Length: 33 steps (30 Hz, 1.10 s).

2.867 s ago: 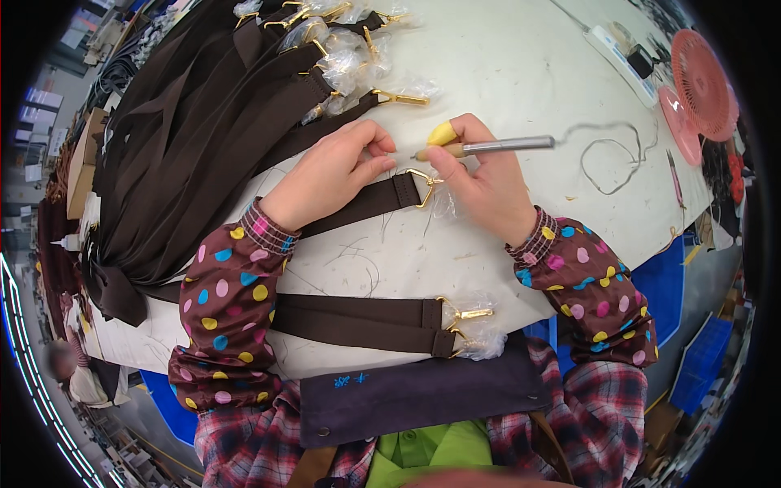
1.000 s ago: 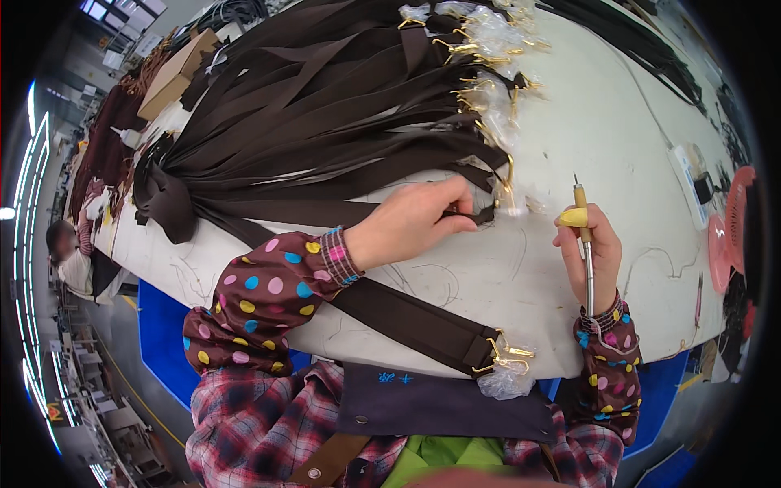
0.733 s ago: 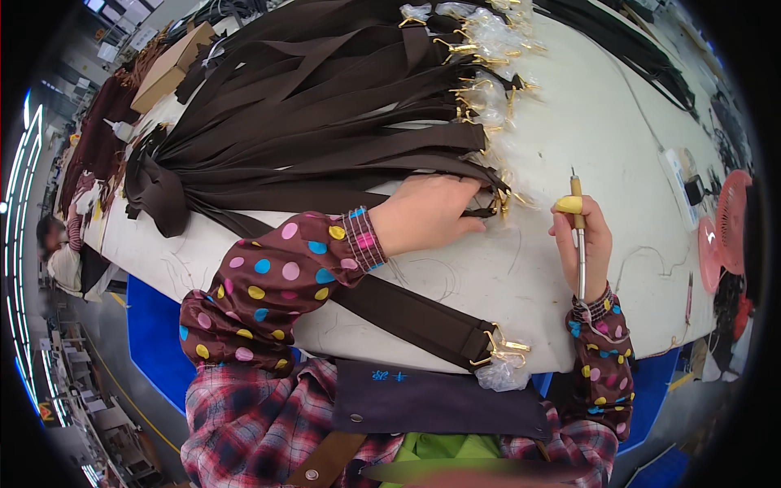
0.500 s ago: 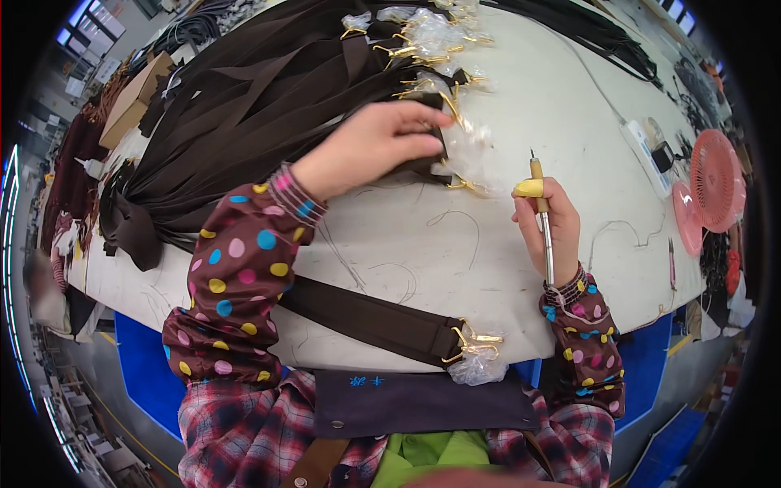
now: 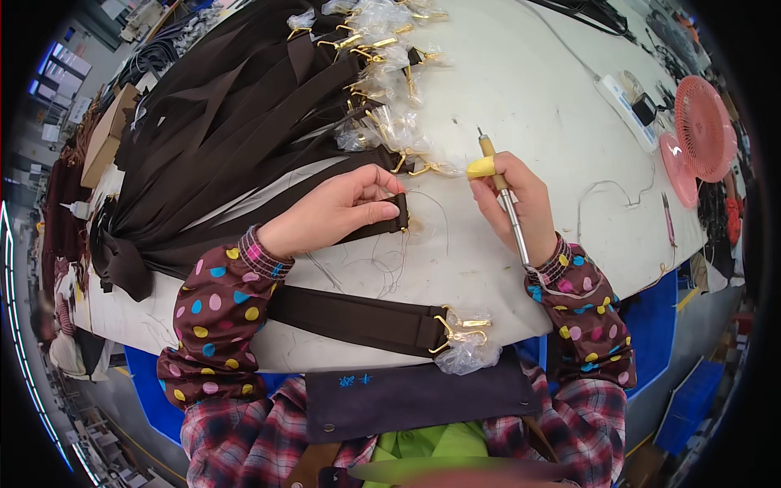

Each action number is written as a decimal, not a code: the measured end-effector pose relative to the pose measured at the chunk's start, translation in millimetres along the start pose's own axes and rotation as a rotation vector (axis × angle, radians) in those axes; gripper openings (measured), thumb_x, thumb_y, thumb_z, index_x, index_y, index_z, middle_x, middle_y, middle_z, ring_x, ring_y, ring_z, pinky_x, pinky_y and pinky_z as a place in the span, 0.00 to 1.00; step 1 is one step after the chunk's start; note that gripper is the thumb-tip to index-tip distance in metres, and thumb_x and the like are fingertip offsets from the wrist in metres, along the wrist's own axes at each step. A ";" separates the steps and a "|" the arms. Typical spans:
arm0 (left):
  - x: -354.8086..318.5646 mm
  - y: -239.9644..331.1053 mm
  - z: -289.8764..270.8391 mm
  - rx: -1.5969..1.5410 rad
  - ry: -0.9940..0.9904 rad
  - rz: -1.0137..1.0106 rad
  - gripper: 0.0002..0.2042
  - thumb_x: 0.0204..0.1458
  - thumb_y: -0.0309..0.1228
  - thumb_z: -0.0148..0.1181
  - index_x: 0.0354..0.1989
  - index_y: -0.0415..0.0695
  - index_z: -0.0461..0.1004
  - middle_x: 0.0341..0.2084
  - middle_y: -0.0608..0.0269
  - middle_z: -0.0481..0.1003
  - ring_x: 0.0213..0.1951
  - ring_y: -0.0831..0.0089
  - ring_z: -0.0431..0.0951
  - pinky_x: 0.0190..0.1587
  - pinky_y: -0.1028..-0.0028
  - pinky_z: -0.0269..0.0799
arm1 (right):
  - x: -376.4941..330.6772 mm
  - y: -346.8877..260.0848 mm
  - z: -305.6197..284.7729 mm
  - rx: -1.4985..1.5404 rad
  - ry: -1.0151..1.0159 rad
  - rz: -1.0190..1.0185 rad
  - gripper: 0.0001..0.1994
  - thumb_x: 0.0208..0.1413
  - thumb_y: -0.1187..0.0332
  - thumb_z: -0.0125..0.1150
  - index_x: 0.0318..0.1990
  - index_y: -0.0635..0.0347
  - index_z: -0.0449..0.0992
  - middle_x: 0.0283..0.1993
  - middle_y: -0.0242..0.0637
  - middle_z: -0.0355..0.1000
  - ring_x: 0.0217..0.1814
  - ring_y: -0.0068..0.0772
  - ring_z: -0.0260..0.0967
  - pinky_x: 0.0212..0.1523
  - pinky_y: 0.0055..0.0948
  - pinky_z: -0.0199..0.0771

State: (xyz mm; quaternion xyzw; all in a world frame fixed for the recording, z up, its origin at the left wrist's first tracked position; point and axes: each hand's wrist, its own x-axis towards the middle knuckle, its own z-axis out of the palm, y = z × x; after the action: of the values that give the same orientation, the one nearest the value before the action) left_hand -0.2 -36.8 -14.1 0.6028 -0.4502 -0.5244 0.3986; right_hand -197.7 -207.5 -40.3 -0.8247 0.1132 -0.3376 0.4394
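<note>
My left hand (image 5: 338, 210) pinches the end of a dark brown strap (image 5: 395, 213) between thumb and fingers. A gold-coloured metal bit shows at that end. In my right hand (image 5: 521, 203) is a pen-shaped tool (image 5: 508, 210) with a metal barrel, a tan collar and a thin dark tip pointing away from me. A yellow cover (image 5: 481, 167) wraps a fingertip of that hand. The tip is apart from the strap. Nearer me lies another brown strap (image 5: 358, 320), its gold hook (image 5: 446, 329) partly wrapped in clear plastic (image 5: 470, 355).
A pile of brown straps (image 5: 236, 122) covers the left side, with gold hooks in clear plastic (image 5: 390, 61) at their ends. A white power strip (image 5: 626, 112) and a pink fan (image 5: 704, 128) stand at right. Loose threads (image 5: 390, 264) lie on the white table (image 5: 512, 317).
My left hand has come nearer me and now pinches a strap end pulled away from the pile. My right hand with the tool has moved left, closer to it.
</note>
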 end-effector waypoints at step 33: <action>0.6 -5.1 6.8 0.820 0.145 0.317 0.19 0.42 0.28 0.68 0.44 0.43 0.69 0.37 0.60 0.68 0.31 0.68 0.73 0.34 0.72 0.71 | 4.2 15.1 17.4 -0.290 -0.330 -0.285 0.12 0.46 0.72 0.64 0.37 0.57 0.68 0.30 0.37 0.66 0.36 0.41 0.66 0.35 0.35 0.69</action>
State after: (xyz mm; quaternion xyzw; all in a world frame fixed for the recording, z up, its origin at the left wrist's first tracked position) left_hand -6.3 -36.0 -19.9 0.6698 -0.6787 -0.1914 0.2326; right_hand -181.5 -207.1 -57.2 -0.9305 -0.0303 -0.2374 0.2772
